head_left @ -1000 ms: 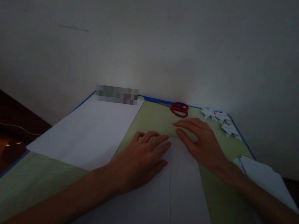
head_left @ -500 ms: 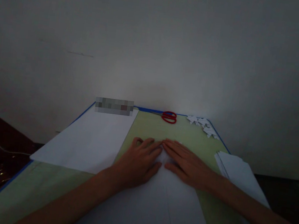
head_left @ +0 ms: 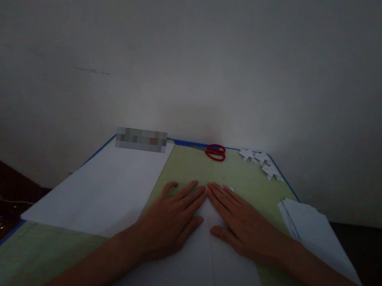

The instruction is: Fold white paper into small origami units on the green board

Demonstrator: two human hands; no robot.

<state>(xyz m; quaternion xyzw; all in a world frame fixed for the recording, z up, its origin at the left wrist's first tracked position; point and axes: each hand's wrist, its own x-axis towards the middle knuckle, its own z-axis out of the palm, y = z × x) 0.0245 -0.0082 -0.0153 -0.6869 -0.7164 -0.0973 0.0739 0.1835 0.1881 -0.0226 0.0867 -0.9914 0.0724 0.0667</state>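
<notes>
A white sheet of paper lies in front of me, with a crease running down its middle. My left hand rests flat on its far left part, fingers stretched out. On the far right part lies my right hand, also flat with straight fingers. The fingertips of both hands come together at the paper's far end, where they hide its tip. Both thumbs point inward, apart from each other, on either side of the crease.
Red-handled scissors lie at the table's back edge. Several small folded paper pieces sit at the back right. A large white sheet covers the left side, and a stack of paper lies under my right forearm. A wall stands behind the table.
Both hands now lie flatter, with fingers straighter and thumbs a little farther apart. The view has shifted slightly, so the hands and paper appear lower.
</notes>
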